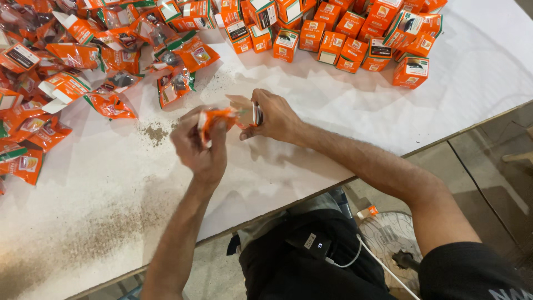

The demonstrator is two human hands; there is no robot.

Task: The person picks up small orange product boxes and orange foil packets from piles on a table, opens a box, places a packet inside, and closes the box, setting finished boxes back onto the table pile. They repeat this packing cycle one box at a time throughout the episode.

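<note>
1. Two hands meet at the middle of the white table [344,105]: the left hand [197,147] pinches a crinkled orange pouch [217,118], and the right hand [275,116] closes its fingers on a small carton [250,115] with its flap open; pouch and carton touch just above the tabletop.
2. Roughly twenty small orange cartons [333,33] crowd the table's far edge, cube-like, with white and green label panels; one carton [411,71] stands a little apart at the right end of the group.
3. Dozens of flat orange pouches [50,78] lie heaped at the far left, too many and too overlapped to count; they are glossy and wrinkled, with dark contents showing through clear windows, and some flattened cartons lie among them.
4. Two loose pouches [175,86] lie nearest the hands, just beyond the left one.
5. Grey-brown dust [155,132] speckles the tabletop in a small patch beside the left hand and a wider smear toward the near left corner.
6. One small orange-and-white cap-like piece [367,211] lies on the floor beneath the table edge, beside a round fan grille [388,236].
</note>
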